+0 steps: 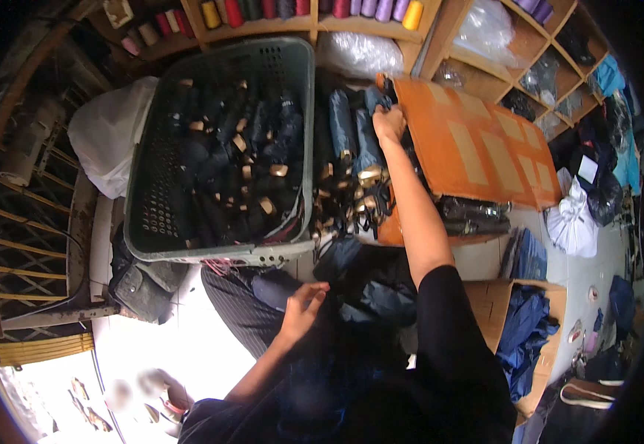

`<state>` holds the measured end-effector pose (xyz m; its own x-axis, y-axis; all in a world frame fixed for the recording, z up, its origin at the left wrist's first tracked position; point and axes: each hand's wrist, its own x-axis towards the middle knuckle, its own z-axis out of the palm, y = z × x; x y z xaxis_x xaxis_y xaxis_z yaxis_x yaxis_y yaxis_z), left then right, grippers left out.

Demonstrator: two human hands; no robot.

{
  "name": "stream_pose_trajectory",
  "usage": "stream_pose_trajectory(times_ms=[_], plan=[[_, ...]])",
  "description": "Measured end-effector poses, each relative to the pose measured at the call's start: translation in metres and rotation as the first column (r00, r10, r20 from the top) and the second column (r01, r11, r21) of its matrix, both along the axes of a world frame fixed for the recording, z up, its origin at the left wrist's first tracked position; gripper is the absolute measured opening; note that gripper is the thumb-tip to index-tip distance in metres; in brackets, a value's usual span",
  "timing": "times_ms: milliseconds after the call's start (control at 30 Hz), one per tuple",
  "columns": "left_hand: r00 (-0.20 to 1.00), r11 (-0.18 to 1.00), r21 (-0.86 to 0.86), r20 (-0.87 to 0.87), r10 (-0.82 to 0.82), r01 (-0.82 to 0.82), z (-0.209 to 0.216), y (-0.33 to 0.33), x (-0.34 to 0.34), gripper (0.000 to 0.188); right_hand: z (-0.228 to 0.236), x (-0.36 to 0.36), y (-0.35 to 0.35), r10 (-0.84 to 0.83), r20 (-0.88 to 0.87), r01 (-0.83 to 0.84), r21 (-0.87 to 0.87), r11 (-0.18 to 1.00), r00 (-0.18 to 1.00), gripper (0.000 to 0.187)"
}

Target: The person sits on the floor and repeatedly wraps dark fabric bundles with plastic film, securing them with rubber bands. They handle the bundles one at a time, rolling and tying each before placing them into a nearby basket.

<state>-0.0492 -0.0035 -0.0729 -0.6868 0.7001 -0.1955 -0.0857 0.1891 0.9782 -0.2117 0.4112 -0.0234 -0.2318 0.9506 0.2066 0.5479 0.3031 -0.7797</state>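
Note:
My right hand (389, 123) reaches far forward, its fingers closed on the end of a dark blue folded umbrella (381, 98) beside an orange-brown cardboard flap. More folded blue umbrellas (342, 126) lie next to it, with shiny gold-coloured handle ends (369, 173) pointing toward me. My left hand (305, 309) hovers above my lap, fingers loosely bent and apart, with nothing visible in it. Dark blue and black cloth (388, 296) lies close to its right. A large dark green plastic basket (220, 254) stands ahead on the left, full of black folded umbrellas (226, 148).
The orange-brown cardboard (448, 140) with tape strips leans at right. A box (551, 300) of blue cloth stands near my right elbow. Thread spools (233, 12) line the shelf behind. White bags (111, 137) flank the basket, and a metal lattice gate (29, 237) stands left.

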Motion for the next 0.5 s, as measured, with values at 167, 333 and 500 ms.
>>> stream_pose_trajectory(times_ms=[167, 333, 500], plan=[[0.974, 0.996, -0.06, -0.213, -0.082, 0.071, -0.005, 0.002, -0.009, 0.022, 0.018, 0.06, -0.059, 0.393, 0.039, -0.383, 0.329, 0.863, 0.919, 0.036], [0.768, 0.922, -0.186, -0.51, -0.387, 0.341, -0.004, 0.036, 0.008, 0.03, 0.017, 0.211, -0.131, 0.619, -0.27, -0.653, -0.051, 0.755, 0.737, 0.025], [0.539, 0.743, -0.418, -0.513, -0.668, 0.524, -0.024, 0.042, 0.013, 0.03, -0.025, 0.319, -0.182, 0.743, 0.247, -0.747, -0.099, 0.658, 0.622, 0.02]])
